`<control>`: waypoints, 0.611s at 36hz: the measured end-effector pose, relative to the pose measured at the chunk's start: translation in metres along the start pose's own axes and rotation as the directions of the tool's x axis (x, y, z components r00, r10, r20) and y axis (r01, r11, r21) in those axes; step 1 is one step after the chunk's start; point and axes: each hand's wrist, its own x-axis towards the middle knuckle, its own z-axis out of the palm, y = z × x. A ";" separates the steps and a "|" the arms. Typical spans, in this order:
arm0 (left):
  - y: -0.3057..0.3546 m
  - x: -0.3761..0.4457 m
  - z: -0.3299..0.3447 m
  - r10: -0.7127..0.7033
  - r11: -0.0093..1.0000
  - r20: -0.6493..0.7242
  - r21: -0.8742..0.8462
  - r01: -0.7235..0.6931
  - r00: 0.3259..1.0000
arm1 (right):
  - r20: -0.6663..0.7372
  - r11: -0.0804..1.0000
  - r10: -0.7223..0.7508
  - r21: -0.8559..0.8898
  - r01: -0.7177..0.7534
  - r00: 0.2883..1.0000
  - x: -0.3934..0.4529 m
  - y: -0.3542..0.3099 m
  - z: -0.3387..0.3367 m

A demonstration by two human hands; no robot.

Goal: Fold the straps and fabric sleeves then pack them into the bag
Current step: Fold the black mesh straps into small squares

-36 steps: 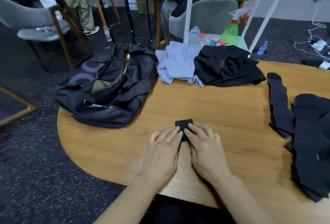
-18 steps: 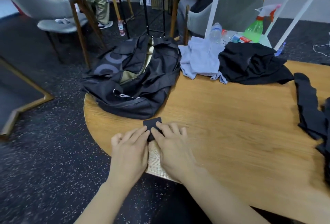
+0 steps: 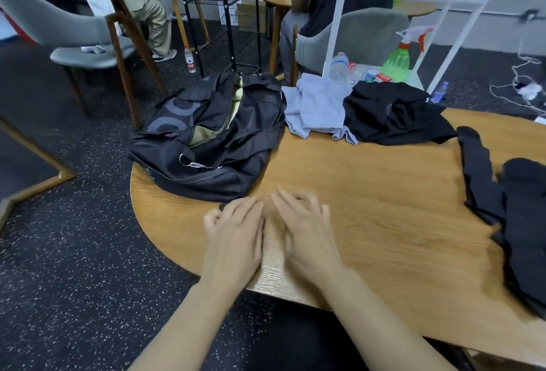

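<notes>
folded strap going to the bag
l hand [image 3: 233, 223] curls over the small black strap [image 3: 221, 207], lower centre; r hand [image 3: 301, 217] loosely curled, grip unclear. keep fold pinched, slip into bag [image 3: 212, 137] opening, centre-left.

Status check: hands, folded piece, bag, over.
Left hand covers the small black folded piece; grip unclear. Right hand beside it, fingers loosely curled, empty. Black duffel bag unzipped just beyond. Black sleeves wait at right.
</notes>
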 end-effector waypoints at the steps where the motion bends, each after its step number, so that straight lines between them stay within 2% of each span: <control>1: 0.010 0.005 0.004 0.023 1.000 0.004 -0.016 -0.023 1.000 | -0.026 0.999 0.039 -0.016 -0.040 0.999 -0.003 0.011 -0.007; 7: 0.081 0.035 0.038 0.226 0.970 0.056 -0.100 -0.220 0.972 | -0.198 0.956 0.272 -0.055 -0.287 0.942 -0.034 0.083 -0.056; 15: 0.188 0.075 0.089 0.463 0.864 0.100 -0.276 -0.422 0.881 | -0.424 0.865 0.424 -0.071 -0.496 0.800 -0.086 0.170 -0.126; 18: 0.228 0.091 0.101 0.512 0.834 0.168 -0.335 -0.439 0.843 | -0.420 0.807 0.466 -0.158 -0.569 0.779 -0.098 0.200 -0.147; 22: 0.271 0.111 0.113 0.540 0.827 0.247 -0.334 -0.452 0.805 | -0.338 0.703 0.580 -0.251 -0.665 0.741 -0.102 0.227 -0.170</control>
